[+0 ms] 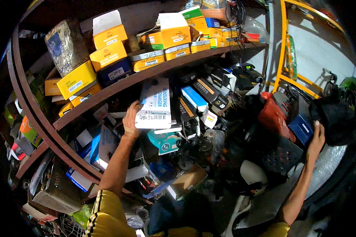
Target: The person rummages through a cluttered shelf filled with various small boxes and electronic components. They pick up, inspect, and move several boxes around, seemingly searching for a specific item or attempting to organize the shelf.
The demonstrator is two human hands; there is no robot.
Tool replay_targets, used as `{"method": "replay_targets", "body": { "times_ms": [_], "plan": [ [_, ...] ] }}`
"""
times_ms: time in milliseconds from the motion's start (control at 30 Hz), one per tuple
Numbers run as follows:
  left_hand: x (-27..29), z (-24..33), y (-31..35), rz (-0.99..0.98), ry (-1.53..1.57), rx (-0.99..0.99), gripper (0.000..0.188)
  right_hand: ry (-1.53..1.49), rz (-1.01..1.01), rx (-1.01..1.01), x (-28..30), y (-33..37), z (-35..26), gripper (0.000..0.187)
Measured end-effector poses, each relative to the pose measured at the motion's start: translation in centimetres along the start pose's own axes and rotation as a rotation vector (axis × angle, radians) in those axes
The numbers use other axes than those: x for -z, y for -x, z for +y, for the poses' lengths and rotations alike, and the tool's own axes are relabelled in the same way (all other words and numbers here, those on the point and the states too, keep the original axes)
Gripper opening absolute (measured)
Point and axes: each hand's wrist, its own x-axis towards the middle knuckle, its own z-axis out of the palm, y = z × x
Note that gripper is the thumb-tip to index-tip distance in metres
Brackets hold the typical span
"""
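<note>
My left hand [132, 117] is closed on the near left edge of a white cardboard box [154, 106] with blue print. This box lies tilted at the lower shelf, beside a row of black-and-orange boxes [205, 90] and a light blue and white box [194, 98]. Over to the right, my right hand [316, 140] grips the outer end of a dark blue box [302, 129], its far fingers partly hidden. That box rests at the top of a black plastic basket [279, 154], against a red plastic bag [273, 117].
A brown metal shelf edge [154, 73] runs across, with several yellow and orange boxes [108, 55] above it. A teal box [163, 142] and an open brown carton [188, 179] sit lower down. A yellow metal frame [281, 43] stands right; a black bag [334, 122] hangs near my right hand.
</note>
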Motion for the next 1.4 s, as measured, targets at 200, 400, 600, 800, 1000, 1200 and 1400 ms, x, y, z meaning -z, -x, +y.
{"method": "replay_targets", "body": {
  "times_ms": [200, 400, 600, 800, 1000, 1200, 1400],
  "plan": [
    [-1.5, 0.5, -0.4, 0.016, 0.103, 0.081, 0.038, 0.073, 0.038, -0.002, -0.7, 0.6, -2.5, 0.044],
    [-4.0, -1.6, 0.2, 0.016, 0.122, 0.042, 0.046, 0.130, 0.028, -0.002, 0.3, 0.4, -2.7, 0.053],
    [-4.8, -1.8, -0.2, -0.021, 0.310, 0.187, 0.040, 0.072, 0.024, -0.011, 0.8, 0.8, -3.1, 0.054],
    [-4.6, -5.1, 3.4, 0.012, 0.478, -0.033, 0.079, 0.192, 0.016, 0.217, 1.0, 0.1, 0.0, 0.045],
    [-3.8, -4.7, 1.8, -0.068, 0.275, -0.192, 0.085, 0.019, -0.161, 0.091, 0.6, 1.2, -3.5, 0.086],
    [-3.4, -2.6, 1.5, -0.070, 0.282, -0.129, 0.084, 0.412, 0.017, 0.250, 1.3, 0.2, -0.2, 0.044],
    [-2.8, -0.3, 0.9, -0.011, 0.425, 0.004, 0.087, 0.306, 0.084, 0.041, -0.9, 0.7, -4.0, 0.051]
  ]
}}
